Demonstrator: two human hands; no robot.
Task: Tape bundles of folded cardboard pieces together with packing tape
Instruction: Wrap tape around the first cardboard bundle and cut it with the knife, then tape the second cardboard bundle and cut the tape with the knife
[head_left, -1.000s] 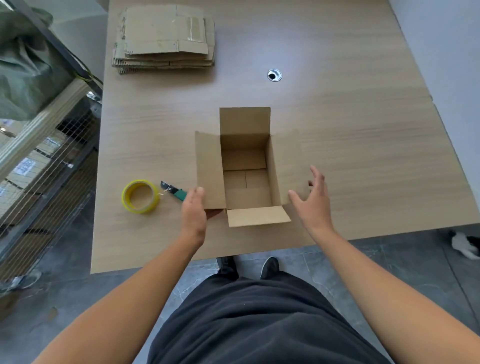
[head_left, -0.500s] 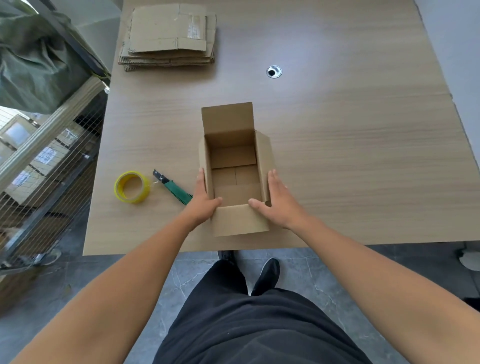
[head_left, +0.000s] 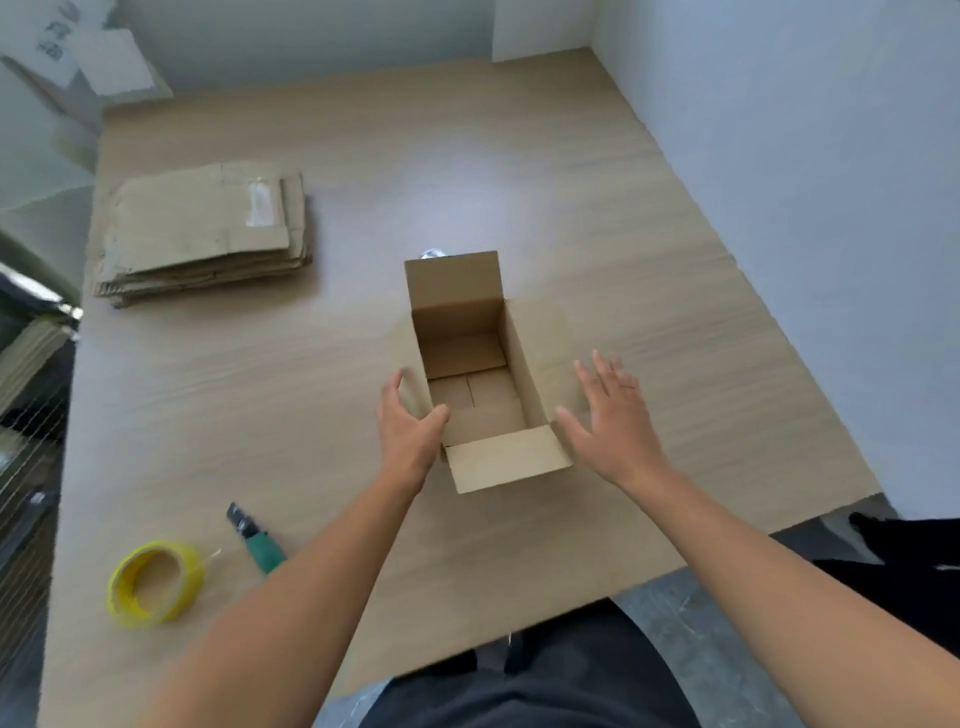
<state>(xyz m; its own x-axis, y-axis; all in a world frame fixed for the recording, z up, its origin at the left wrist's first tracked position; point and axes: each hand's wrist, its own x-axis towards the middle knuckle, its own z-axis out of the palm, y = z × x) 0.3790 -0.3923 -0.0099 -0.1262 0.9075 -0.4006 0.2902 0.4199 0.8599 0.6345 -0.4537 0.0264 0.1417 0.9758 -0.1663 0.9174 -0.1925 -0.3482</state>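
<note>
- A person stands at the near edge of a wooden table (head_left: 571, 182) with an open cardboard box (head_left: 454, 291) between both arms, its flaps up or splayed and its inside bare.
- The left hand (head_left: 410, 431) lies against the box's left wall, fingers nearly straight along the outside and thumb at the near corner. The grip is apart rather than clamped, and seems meant to steady the box.
- The right hand (head_left: 613, 415) is spread flat, its grip wide apart, just beside the splayed right flap (head_left: 545, 338). Whether it touches the cardboard cannot be told. The pose suggests it is about to press that side inward.
- The near flap (head_left: 506, 460) hangs out toward the person, leaving the opening clear for both hands.
- The stack of flattened cardboard (head_left: 202, 228) waits at the far left of the table, well apart from the box. By the look of it, this box must be collapsed before it joins a bundle.
- The yellow tape roll (head_left: 117, 592) and a green utility knife (head_left: 262, 545) lie near each other by the near-left edge, within the left arm's reach but untouched, so taping has not begun.
</note>
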